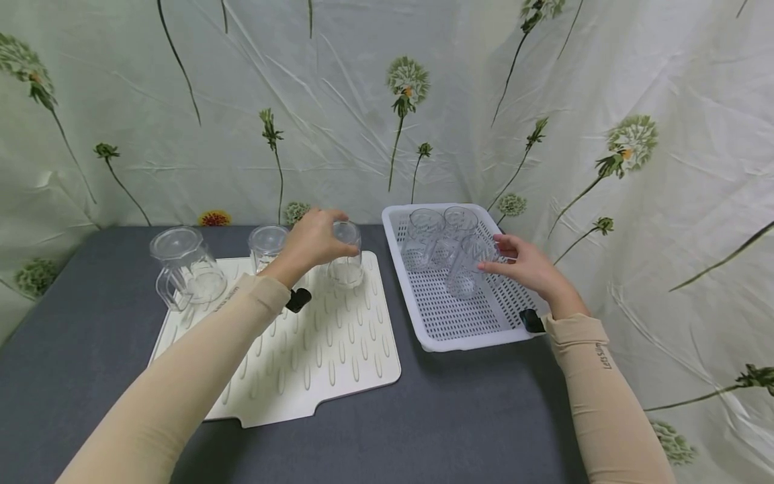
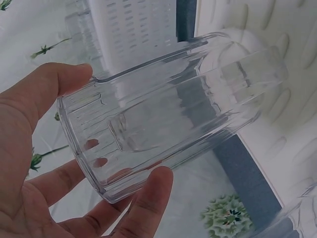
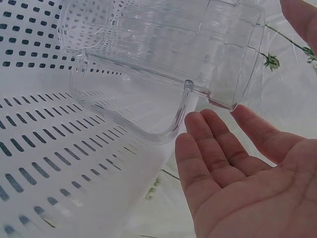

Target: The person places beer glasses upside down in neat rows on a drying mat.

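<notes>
My left hand [image 1: 311,240] grips a clear glass mug [image 1: 347,272] by its upper end, over the back right part of the white ridged mat [image 1: 326,349]. In the left wrist view, the thumb and fingers lie on opposite sides of that mug [image 2: 153,114]. My right hand [image 1: 525,267] is at the white basket, its fingers extended beside a tilted clear mug [image 1: 464,277]. In the right wrist view, one fingertip touches the end of this mug [image 3: 163,64], while the thumb stands apart from it. Its handle points toward the basket wall.
Two more clear glasses [image 1: 423,238] stand at the back of the white perforated basket [image 1: 417,319]. On the mat's left are a large upside-down mug [image 1: 184,259] and another glass [image 1: 266,242], partly hidden by my left arm. A flowered curtain [image 1: 345,121] hangs behind the dark table [image 1: 435,417].
</notes>
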`<state>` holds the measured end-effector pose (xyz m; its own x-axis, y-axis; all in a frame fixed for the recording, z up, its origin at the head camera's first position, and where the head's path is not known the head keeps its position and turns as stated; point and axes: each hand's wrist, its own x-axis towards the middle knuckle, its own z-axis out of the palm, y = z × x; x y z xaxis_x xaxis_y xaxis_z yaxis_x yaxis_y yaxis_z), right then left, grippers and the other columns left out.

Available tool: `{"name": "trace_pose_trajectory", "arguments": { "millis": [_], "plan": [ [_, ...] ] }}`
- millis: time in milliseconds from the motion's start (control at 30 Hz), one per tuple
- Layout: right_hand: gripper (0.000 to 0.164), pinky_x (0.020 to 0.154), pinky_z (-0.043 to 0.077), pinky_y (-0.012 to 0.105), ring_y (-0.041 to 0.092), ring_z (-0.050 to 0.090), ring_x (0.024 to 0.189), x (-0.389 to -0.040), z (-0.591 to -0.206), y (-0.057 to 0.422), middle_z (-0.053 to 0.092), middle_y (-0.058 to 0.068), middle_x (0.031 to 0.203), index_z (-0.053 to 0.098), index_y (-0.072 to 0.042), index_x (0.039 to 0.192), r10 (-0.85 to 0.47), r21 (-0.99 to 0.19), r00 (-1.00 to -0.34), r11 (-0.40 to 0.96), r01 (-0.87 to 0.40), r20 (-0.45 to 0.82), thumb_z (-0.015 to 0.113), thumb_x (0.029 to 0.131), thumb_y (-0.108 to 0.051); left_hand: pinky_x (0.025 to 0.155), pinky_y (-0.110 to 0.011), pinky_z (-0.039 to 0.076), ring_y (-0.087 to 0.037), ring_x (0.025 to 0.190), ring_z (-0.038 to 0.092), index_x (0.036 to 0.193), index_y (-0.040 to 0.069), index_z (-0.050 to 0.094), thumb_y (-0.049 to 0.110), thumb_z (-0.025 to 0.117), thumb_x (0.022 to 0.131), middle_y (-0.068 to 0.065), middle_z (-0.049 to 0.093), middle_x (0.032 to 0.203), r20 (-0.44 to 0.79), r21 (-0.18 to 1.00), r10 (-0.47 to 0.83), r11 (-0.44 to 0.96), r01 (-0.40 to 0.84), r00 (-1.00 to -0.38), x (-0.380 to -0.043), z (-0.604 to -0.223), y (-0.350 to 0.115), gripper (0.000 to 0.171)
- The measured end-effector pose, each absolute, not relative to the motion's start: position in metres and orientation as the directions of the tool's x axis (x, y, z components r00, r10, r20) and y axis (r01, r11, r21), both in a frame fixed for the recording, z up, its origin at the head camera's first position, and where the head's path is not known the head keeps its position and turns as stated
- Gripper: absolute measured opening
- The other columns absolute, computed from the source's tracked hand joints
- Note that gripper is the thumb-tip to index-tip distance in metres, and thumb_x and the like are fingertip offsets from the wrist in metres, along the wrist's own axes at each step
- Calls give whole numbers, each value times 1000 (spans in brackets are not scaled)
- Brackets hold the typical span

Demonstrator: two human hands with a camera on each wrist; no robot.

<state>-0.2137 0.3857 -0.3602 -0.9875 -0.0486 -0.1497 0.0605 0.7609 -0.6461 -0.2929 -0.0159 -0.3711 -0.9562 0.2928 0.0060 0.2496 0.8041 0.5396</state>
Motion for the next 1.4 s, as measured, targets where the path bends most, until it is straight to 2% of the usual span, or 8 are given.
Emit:
{"name": "trace_pose_trajectory", "arguments": {
  "millis": [533,1000,1400],
  "plan": [
    [95,126,37,65,50,41,152,-216,-363,383,38,34,165,26,6,166,-60,-641,-987,766,50,-149,77,99,-37,112,-62,50,-42,143,50,154,16,56,43,87,86,-23,50,155,-12,536,252,819,206,-968,-294,-373,-11,80],
    [92,121,43,64,49,45,147,-221,-365,379,45,33,158,28,5,166,-62,-633,-987,773,45,-145,77,100,-36,107,-62,53,-46,136,55,152,12,54,46,88,87,-25,49,153,-1,549,219,816,182,-976,-294,-376,-4,81],
    [93,118,45,64,49,45,147,-222,-365,376,43,33,159,25,5,167,-66,-636,-985,770,49,-156,76,100,-36,106,-62,53,-47,136,56,151,8,53,53,89,86,-26,52,151,40,550,241,805,222,-970,-292,-377,-4,87]
  ]
}}
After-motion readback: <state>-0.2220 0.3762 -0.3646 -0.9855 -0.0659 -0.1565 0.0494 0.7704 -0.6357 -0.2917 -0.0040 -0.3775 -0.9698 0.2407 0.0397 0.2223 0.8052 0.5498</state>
